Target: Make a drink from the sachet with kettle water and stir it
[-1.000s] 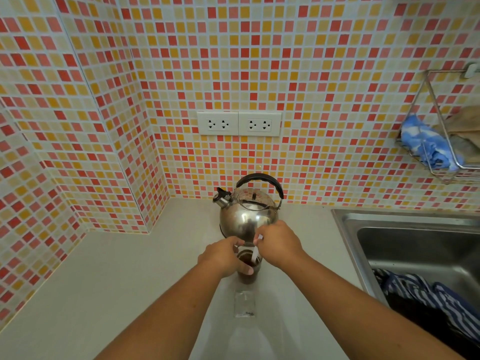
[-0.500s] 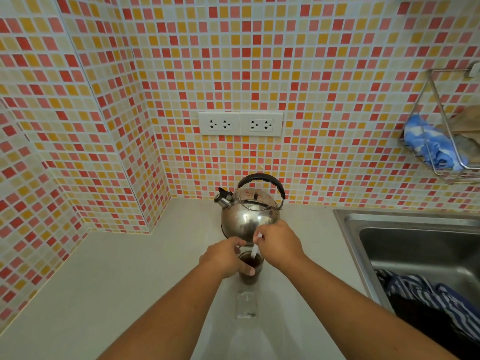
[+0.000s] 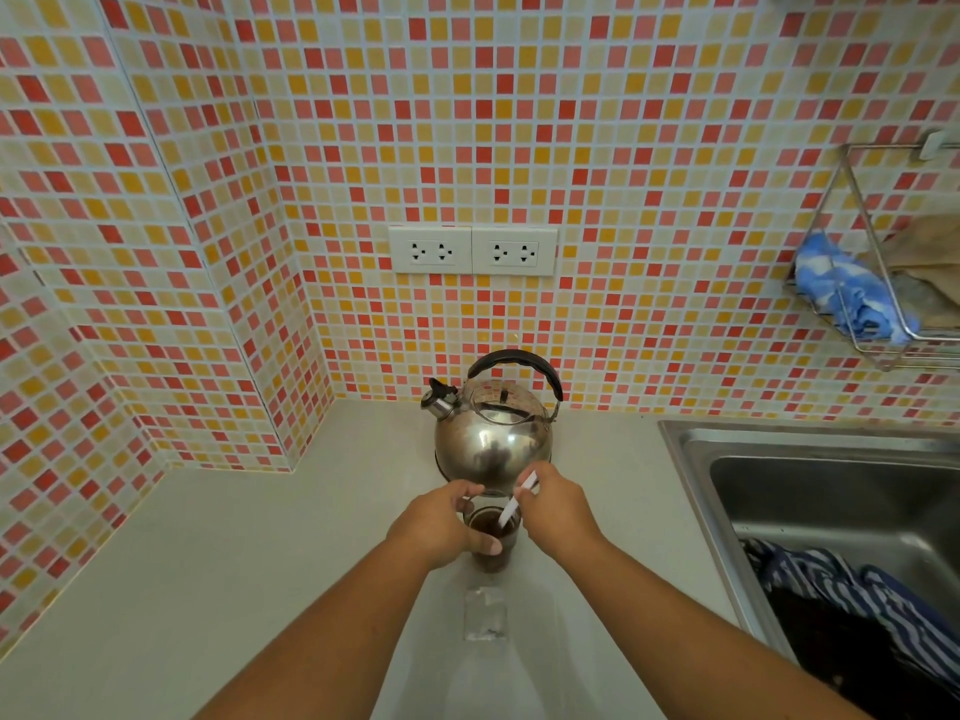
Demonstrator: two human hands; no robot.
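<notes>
Counter (image 3: 208, 563): glass (image 3: 491, 556) holds dark drink, white stirrer (image 3: 511, 506) dipped in.

The left hand (image 3: 439, 527) covers the near-left side of the glass (image 3: 493, 543), and the stirrer's (image 3: 517, 504) lower end vanishes in the dark drink. Right of the glass, the sink (image 3: 810, 491), its striped cloth (image 3: 852, 589) and the wire rack (image 3: 878, 283) run off the frame edge.
</notes>
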